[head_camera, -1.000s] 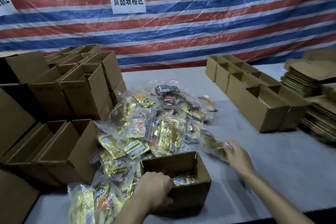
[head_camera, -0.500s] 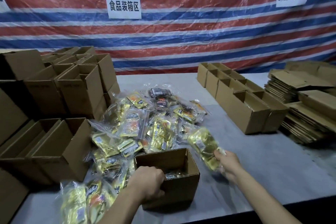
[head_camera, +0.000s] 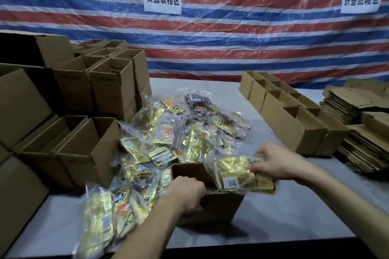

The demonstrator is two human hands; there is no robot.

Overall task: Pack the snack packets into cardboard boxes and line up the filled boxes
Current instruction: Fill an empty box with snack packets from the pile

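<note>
At the near edge of the counter (head_camera: 294,216), a small open cardboard box (head_camera: 219,206) is gripped at its near-left rim by the left hand (head_camera: 187,193). The fingers are curled over the wall, most likely so the box is kept from sliding while stuff gets dropped in. Right over its open top, a gold snack packet (head_camera: 235,174) is pinched at its right end by the right hand (head_camera: 275,162). It's held flat-ish, barcode up, partly hanging past the box's right side, so it looks like it's being lined up to go in lengthwise. What's already inside can't really be made out, since the opening is covered by packet and hand.

Left of the box, a few bagged packets (head_camera: 109,212) are lying right at the front edge. Just behind it, the main heap of packets (head_camera: 179,132) is piled up against the far wall, kept within easy reach. Open boxes (head_camera: 84,153) are stacked along the left; whether they're filled can't be told. Further back on the right, a row of boxes (head_camera: 294,128) is lined up, with flattened cardboard (head_camera: 368,143) stacked beside it. Behind it all, a striped tarp (head_camera: 231,38) is hung.
</note>
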